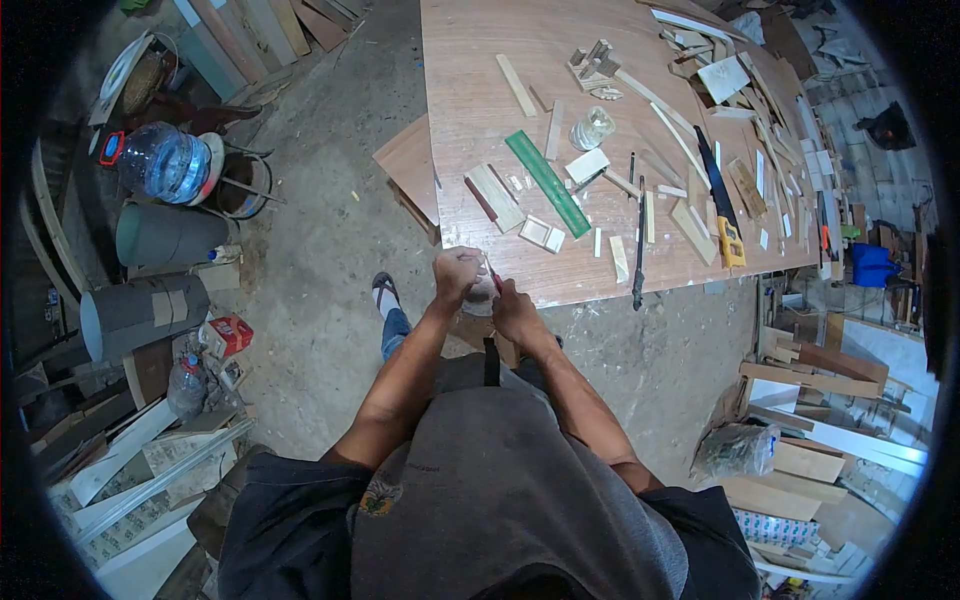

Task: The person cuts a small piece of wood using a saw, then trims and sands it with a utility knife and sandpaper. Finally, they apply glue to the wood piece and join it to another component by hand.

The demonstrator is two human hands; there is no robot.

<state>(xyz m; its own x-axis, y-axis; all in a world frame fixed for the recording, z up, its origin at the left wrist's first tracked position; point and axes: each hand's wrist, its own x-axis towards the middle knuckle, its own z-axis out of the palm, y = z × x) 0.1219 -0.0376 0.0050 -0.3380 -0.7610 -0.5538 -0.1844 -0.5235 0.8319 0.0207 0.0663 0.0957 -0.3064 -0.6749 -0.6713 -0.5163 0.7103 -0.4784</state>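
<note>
- Background: a bare concrete floor (320, 215) is surrounding a wooden desk (465, 60).
- Left hand (457, 275): at the desk's near edge, the fingers are curling inward and pinching a small pale strip (487, 262).
- Right hand (516, 313): the fingers are gripping a slim reddish tool (498, 284), its kind too small to tell.
- Pale strip: it is lying between the two hands, just beside the tool; whether they are touching is not discernible.
- Jar (592, 130): this clear container is resting on the desk, beyond the green ruler (548, 183), and is holding pale contents too small to identify.
- Large bottle (165, 163): at far left, this clear vessel is resting on a stand (242, 185); its fill level is not discernible.
- Small bottle (187, 388): this clear vessel is sitting near a red-and-white box (230, 335), whose contents are not showing.
</note>
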